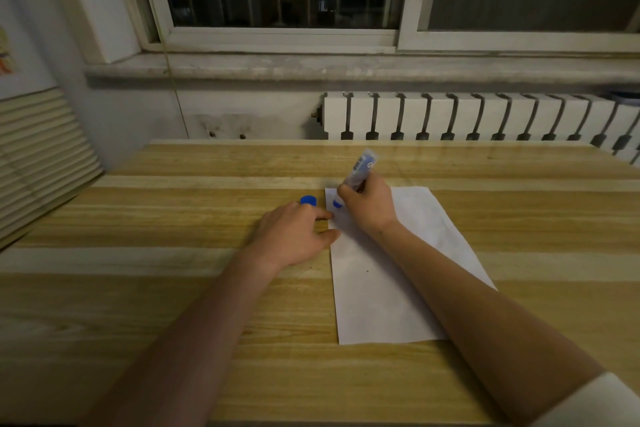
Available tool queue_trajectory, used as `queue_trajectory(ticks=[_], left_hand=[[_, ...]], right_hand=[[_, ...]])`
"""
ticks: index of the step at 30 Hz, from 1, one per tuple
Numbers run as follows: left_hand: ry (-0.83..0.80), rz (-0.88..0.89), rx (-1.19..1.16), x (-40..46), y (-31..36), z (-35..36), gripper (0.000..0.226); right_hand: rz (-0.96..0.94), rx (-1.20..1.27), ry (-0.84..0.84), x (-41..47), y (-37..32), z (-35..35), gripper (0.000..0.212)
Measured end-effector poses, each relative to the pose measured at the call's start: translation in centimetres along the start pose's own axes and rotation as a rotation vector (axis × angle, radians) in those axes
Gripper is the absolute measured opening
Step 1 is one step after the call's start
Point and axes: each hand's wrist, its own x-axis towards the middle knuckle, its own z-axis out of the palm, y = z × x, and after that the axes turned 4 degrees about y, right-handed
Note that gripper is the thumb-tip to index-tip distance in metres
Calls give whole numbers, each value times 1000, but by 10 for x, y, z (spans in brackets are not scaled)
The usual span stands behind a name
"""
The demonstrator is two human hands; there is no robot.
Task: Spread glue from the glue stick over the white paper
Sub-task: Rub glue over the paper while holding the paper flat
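Your worktop (173,218) is wood-grain board in pale and honey-yellow stripes, smooth, with a low satin sheen. The white paper (381,288) on it is thin and matt, faintly creased, with a small dark speck or two. The glue stick (360,170) you grip has a smooth plastic barrel, slightly glossy, with a printed label; its lower end is blue plastic. The blue cap (308,200) beside your left hand (294,236) is the same smooth plastic. Behind, the radiator (485,114) looks like white-painted metal, the window sill (311,66) like dull, mottled stone, and the window frame (277,36) is painted white.
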Motion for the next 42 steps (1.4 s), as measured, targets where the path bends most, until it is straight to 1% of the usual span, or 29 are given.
queue_trajectory(ticks=[2,4,9,25,31,42], left_hand=[[7,2,0,0,0,0,48],[20,2,-1,1,0,1,48],[23,-6,-2,1,-1,1,47],[10,-3,-2,2,-1,2,49],[8,-8,3,2,-1,1,50],[11,-10,7,0,1,-1,49]], right_hand=[[3,-7,-11,0,0,0,17],[-9,-13,-16,0,0,1,15],[-25,-6,-25,-1,0,2,20],[0,-26,15,-1,3,-7,24],[-13,-56,20,1,3,-12,29],[16,-98,50,3,7,-19,17]])
